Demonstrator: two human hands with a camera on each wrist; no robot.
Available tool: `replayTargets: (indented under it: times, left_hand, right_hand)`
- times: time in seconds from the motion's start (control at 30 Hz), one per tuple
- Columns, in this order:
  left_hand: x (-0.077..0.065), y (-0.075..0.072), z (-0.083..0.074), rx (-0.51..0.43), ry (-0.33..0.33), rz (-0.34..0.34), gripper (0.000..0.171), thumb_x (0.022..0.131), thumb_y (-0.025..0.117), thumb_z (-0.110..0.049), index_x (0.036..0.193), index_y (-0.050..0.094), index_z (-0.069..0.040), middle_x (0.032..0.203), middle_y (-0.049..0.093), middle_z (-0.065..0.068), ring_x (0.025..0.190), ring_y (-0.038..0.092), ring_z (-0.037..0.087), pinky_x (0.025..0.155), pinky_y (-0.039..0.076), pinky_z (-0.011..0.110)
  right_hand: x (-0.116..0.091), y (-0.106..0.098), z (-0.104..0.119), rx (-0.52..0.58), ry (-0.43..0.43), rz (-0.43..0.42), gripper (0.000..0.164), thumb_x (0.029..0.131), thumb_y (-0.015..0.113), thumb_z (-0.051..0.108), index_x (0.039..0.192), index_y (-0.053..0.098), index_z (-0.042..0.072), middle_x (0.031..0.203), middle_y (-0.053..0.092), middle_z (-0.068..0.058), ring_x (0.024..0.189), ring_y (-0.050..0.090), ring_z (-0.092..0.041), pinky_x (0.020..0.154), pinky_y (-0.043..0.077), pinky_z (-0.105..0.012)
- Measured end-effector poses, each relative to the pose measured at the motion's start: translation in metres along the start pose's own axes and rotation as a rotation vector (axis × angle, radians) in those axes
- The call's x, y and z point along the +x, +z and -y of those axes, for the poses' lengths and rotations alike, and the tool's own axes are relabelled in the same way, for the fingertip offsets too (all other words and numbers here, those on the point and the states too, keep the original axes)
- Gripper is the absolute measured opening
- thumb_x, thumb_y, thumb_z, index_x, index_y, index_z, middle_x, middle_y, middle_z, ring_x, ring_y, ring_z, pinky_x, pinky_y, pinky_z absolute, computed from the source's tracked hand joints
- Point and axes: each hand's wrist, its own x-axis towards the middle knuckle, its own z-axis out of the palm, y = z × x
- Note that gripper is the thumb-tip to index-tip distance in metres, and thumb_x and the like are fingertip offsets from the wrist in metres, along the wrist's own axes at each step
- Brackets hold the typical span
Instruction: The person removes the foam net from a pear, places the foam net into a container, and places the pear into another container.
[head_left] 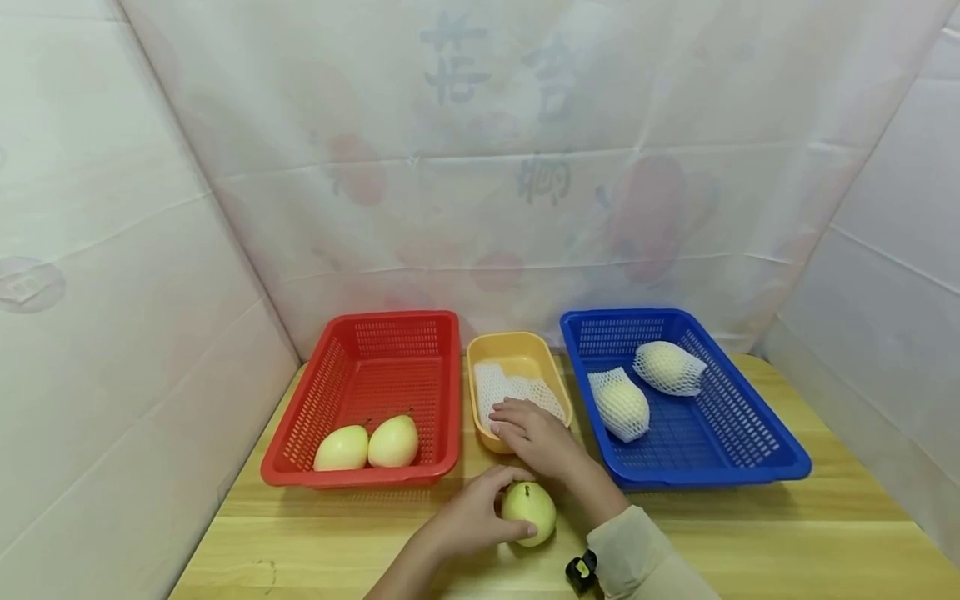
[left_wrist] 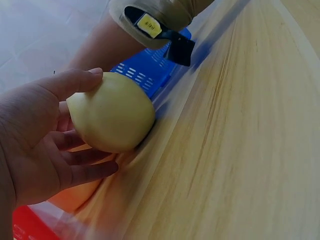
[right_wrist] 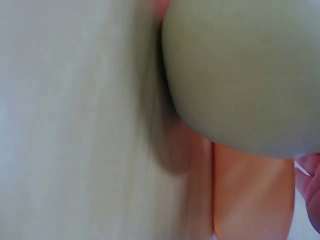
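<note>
On the wooden table, my left hand point(head_left: 474, 514) holds a pale yellow-green pear point(head_left: 531, 510), stem upward, between thumb and curled fingers. In the left wrist view the thumb lies against the pear point(left_wrist: 112, 112). My right hand point(head_left: 538, 437) reaches over the front rim of a small yellow basket point(head_left: 517, 339), fingers extended toward white foam fruit nets point(head_left: 491, 385). Whether its fingertips touch the nets cannot be told. The pear point(right_wrist: 245, 75) fills much of the right wrist view, with right-hand fingers point(right_wrist: 312, 187) at the edge.
Left of the yellow basket stands a red basket point(head_left: 360, 477) with two bare pears point(head_left: 393, 442). A blue basket point(head_left: 712, 477) on the right holds two net-wrapped pears point(head_left: 624, 407). A black strap device point(head_left: 581, 572) sits at the right cuff. Cloth walls enclose the table.
</note>
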Motion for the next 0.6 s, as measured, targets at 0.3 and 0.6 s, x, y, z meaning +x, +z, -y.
replayTargets:
  times: [0.3,0.6]
  left_hand:
    - [0.001,0.000,0.001,0.001,0.016,0.006,0.054,0.083,0.079,-0.035,0.131,0.058,-0.021,0.127,0.059,-0.012,0.114,0.054,0.005,0.097,0.048,0.029]
    - [-0.002,-0.001,0.001,-0.034,-0.004,0.026,0.071,0.084,0.077,-0.037,0.146,0.043,-0.030,0.146,0.049,-0.009,0.130,0.049,0.015,0.101,0.048,0.038]
  right_hand:
    - [-0.025,-0.014,0.013,0.081,-0.069,-0.146,0.028,0.098,0.060,0.034,0.117,0.073,0.018,0.124,0.067,0.005,0.122,0.059,-0.017,0.103,0.047,-0.045]
    - [-0.053,-0.018,0.025,0.149,-0.215,-0.151,0.017,0.094,0.067,0.028,0.110,0.072,0.026,0.107,0.070,0.012,0.099,0.066,-0.008,0.082,0.057,-0.032]
